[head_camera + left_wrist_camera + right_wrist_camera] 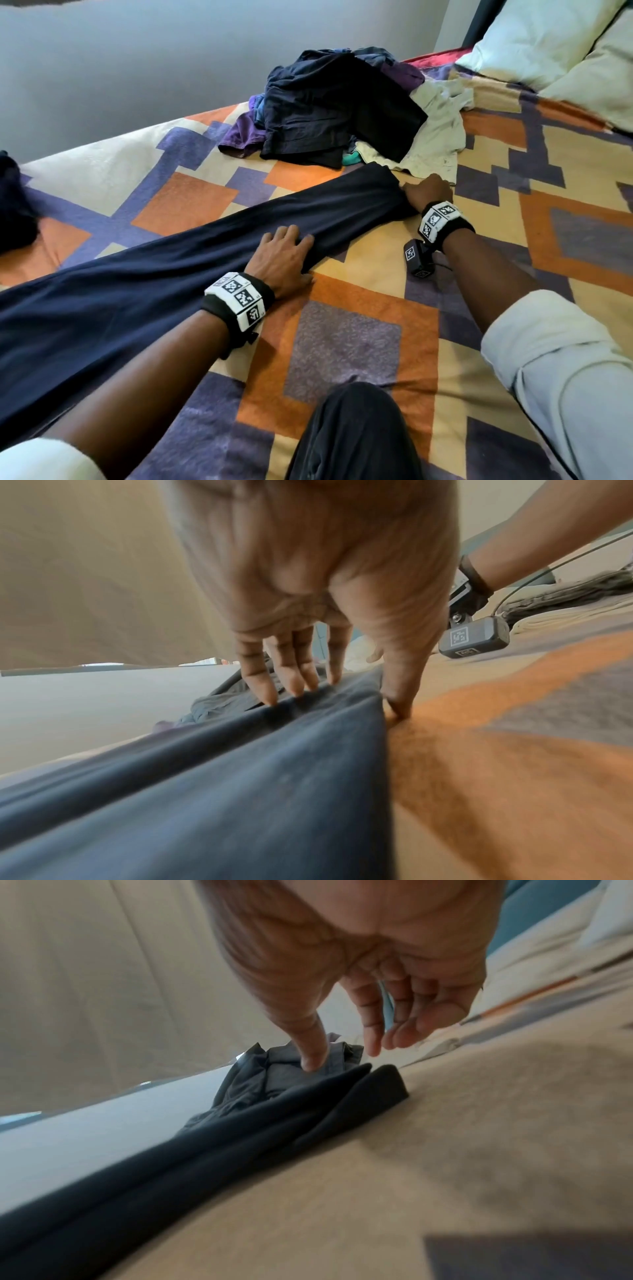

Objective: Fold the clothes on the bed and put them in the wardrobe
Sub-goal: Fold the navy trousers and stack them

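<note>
A long navy garment [154, 291] lies stretched slantwise across the patterned bedspread [346, 346], from the lower left up to the middle. My left hand [286, 257] presses flat on it partway along, fingers straight on the cloth [240, 791] and thumb down on the bedspread beside its near edge. My right hand [428, 192] is at the garment's far end [377, 1080]. In the right wrist view its fingers [369, 1015] hang relaxed just above that end and grip nothing. A heap of unfolded clothes [342, 109] sits just beyond.
A white garment [438, 130] lies at the heap's right side. Pillows [548, 44] are at the far right and a wall [137, 68] runs along the bed's far side. Another dark cloth [13, 205] sits at the left edge. My knee [356, 431] rests on the bed.
</note>
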`<control>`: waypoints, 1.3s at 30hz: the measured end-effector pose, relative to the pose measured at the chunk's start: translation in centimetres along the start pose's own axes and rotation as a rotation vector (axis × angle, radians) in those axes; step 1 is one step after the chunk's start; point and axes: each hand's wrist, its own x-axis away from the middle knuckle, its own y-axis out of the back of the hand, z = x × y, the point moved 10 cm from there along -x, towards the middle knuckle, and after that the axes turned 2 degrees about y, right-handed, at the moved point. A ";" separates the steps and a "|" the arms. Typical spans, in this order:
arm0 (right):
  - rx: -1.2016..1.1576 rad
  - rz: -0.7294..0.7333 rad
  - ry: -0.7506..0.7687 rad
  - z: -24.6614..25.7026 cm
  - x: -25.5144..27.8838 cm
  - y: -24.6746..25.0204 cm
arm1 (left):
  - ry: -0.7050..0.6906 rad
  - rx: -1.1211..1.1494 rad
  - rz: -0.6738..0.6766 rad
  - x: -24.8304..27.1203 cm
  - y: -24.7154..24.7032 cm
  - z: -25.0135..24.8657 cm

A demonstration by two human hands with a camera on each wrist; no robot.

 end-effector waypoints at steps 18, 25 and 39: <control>0.193 -0.056 0.016 0.9 2.1 1.0 | 0.099 0.214 -0.022 -0.4 1.3 -0.4; 0.132 0.245 0.132 6.6 -0.2 -3.7 | 0.240 0.185 0.210 -1.8 -3.1 2.7; 0.188 0.327 0.064 2.7 -1.9 -3.6 | 0.183 0.253 0.390 -2.2 -4.5 1.6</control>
